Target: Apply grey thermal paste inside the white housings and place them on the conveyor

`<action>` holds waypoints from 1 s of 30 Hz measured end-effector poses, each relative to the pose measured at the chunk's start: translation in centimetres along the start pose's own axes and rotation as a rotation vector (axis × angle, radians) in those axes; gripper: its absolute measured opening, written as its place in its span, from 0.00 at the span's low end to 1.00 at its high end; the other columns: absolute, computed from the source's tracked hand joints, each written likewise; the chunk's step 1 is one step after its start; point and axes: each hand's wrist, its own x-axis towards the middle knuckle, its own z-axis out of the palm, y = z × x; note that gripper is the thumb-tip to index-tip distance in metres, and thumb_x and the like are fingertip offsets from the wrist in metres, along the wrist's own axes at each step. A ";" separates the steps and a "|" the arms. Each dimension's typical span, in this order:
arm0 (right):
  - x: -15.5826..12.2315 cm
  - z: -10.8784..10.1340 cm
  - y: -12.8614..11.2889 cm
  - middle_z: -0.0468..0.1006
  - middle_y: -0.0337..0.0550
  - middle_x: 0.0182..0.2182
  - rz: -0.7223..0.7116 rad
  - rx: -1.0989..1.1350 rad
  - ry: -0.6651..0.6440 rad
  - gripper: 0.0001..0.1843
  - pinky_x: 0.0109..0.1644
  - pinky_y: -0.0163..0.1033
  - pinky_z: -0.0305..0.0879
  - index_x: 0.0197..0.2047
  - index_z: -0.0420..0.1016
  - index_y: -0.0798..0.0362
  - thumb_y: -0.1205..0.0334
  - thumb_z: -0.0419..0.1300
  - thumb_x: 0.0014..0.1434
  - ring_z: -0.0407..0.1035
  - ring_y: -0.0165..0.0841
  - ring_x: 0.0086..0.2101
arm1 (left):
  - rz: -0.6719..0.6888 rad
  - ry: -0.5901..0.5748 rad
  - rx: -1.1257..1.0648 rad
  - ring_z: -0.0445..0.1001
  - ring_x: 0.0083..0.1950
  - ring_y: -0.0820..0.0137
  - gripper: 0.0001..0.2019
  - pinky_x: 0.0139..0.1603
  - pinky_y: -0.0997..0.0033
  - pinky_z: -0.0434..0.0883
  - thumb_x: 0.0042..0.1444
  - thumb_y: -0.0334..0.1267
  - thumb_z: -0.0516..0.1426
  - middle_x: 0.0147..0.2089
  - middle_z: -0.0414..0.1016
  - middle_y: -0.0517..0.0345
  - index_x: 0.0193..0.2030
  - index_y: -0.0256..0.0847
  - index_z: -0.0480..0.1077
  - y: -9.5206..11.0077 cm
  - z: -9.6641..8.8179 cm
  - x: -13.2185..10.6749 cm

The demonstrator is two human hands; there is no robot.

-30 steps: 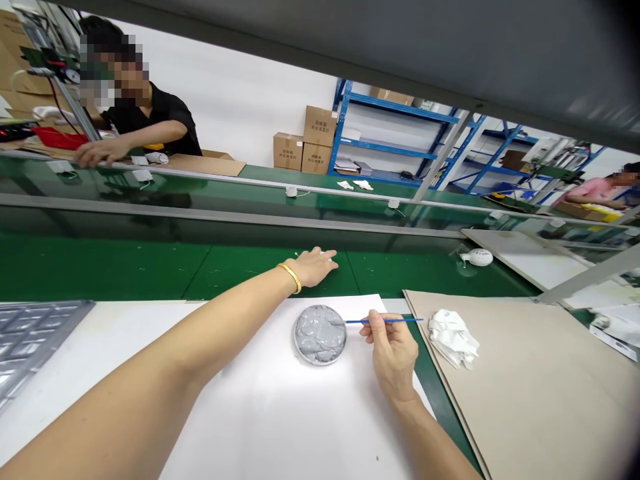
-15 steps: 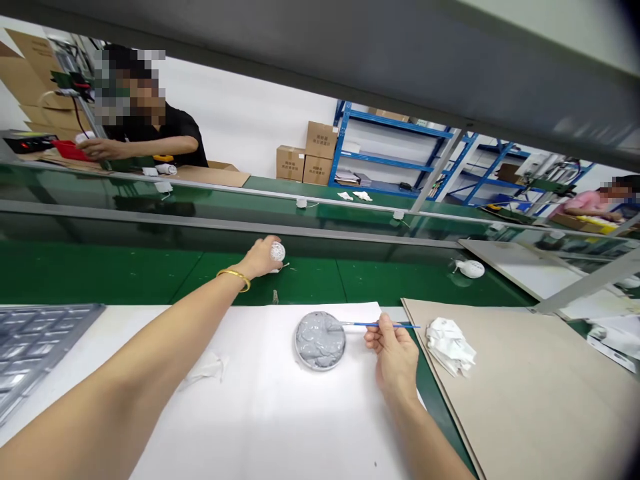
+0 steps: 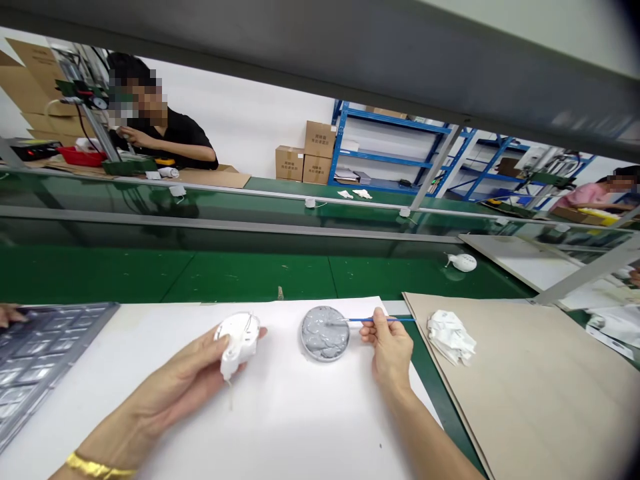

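Blue metal shelving stands against a white wall, and in front of it runs a long glossy green work surface, where a rounded white plastic piece lies to the far right. Across the aisle sits a co-worker in a black shirt. Nearer, a smooth white sheet covers the bench, with a dark gray moulded plastic tray at its left; part of another hand shows by the tray's far edge. The left hand holds a round white plastic housing with a thin wire above the sheet, thumb pressed on top and fingers curled beneath. To the right of the housing, apart from it, is a shallow round dish filled with gray paste. The right hand pinches a slim blue-handled brush between thumb and fingertips, its other fingers folded in, and the brush tip appears to rest in the paste. The step in hand looks like loading the brush while the housing is kept ready; bringing the two together would call for lifting the tip clear without dripping and a steady left grip.
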 end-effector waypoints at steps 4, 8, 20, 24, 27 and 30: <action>-0.3 0.2 0.2 0.75 0.42 0.21 -0.084 -0.036 -0.017 0.20 0.23 0.34 0.67 0.30 0.69 0.58 0.48 0.67 0.47 0.69 0.31 0.21 | -0.095 -0.157 -0.105 0.72 0.52 0.59 0.22 0.54 0.61 0.68 0.50 0.29 0.63 0.52 0.72 0.49 0.53 0.42 0.67 -2.1 0.8 -1.1; -0.5 0.2 0.4 0.76 0.43 0.23 -0.176 -0.078 -0.056 0.18 0.26 0.36 0.69 0.31 0.70 0.58 0.50 0.66 0.50 0.71 0.32 0.22 | -0.161 -0.272 -0.180 0.69 0.57 0.56 0.23 0.61 0.56 0.61 0.50 0.28 0.63 0.51 0.72 0.52 0.53 0.43 0.66 -3.2 1.8 -1.3; -0.3 0.3 -0.2 0.74 0.41 0.21 -0.047 0.009 0.009 0.22 0.24 0.36 0.69 0.29 0.68 0.57 0.46 0.66 0.46 0.69 0.31 0.20 | -0.225 -0.295 -0.183 0.68 0.57 0.57 0.21 0.63 0.56 0.57 0.51 0.32 0.63 0.50 0.71 0.53 0.51 0.44 0.64 -3.9 2.6 -1.3; -0.3 0.2 -0.4 0.74 0.41 0.20 0.055 0.046 0.013 0.24 0.22 0.33 0.67 0.27 0.66 0.57 0.45 0.67 0.43 0.68 0.30 0.19 | -0.160 -0.320 -0.056 0.71 0.48 0.66 0.23 0.50 0.69 0.64 0.47 0.34 0.65 0.43 0.71 0.57 0.50 0.45 0.65 -3.9 3.0 -1.2; -0.4 0.2 -0.5 0.74 0.41 0.20 0.086 0.087 0.014 0.24 0.21 0.32 0.66 0.26 0.65 0.56 0.44 0.67 0.43 0.68 0.29 0.19 | -0.112 -0.311 0.010 0.69 0.44 0.68 0.29 0.43 0.73 0.64 0.44 0.36 0.67 0.44 0.70 0.56 0.54 0.45 0.62 -4.0 3.2 -1.0; -0.4 0.2 -0.7 0.73 0.40 0.20 0.094 0.117 0.010 0.24 0.21 0.32 0.65 0.27 0.65 0.56 0.45 0.68 0.43 0.67 0.28 0.19 | -0.120 -0.276 0.033 0.67 0.47 0.66 0.33 0.45 0.71 0.63 0.43 0.35 0.67 0.47 0.69 0.55 0.56 0.47 0.60 -4.1 3.5 -1.0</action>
